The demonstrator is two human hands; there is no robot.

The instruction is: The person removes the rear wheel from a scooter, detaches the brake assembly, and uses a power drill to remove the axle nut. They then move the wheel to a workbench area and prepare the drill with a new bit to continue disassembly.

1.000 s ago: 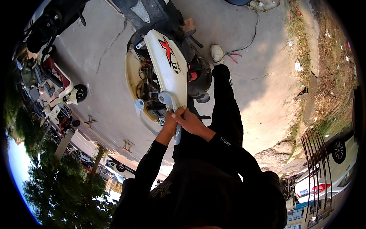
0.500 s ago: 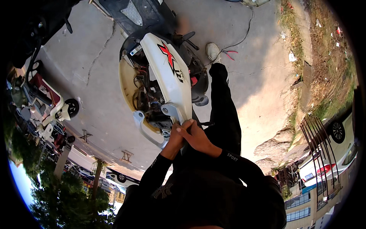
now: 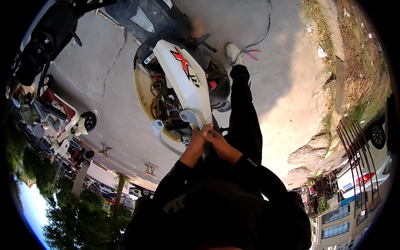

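Note:
A scooter stands in front of me with its inner frame and wiring (image 3: 168, 100) exposed. A long white side panel (image 3: 183, 79) with a red and black graphic runs along its right side. My left hand (image 3: 196, 143) and my right hand (image 3: 218, 145) meet at the panel's near end, both closed with fingers bunched on its edge. What lies under the fingertips is hidden. A grey grab rail (image 3: 164, 139) curves just left of my left hand. On the scooter's far left side is a cream-coloured panel (image 3: 143, 93).
Red-handled pliers (image 3: 252, 54) lie on the concrete beside my white shoe (image 3: 233, 54), near a black cable (image 3: 264, 37). Other parked scooters (image 3: 62, 112) stand to the left. A dark scooter (image 3: 39, 50) is at the upper left, and a metal railing (image 3: 354, 158) at the right.
The whole view has shifted slightly, moving the surroundings to the right. My hands stay at the panel's near end; their fingers have bunched closer together.

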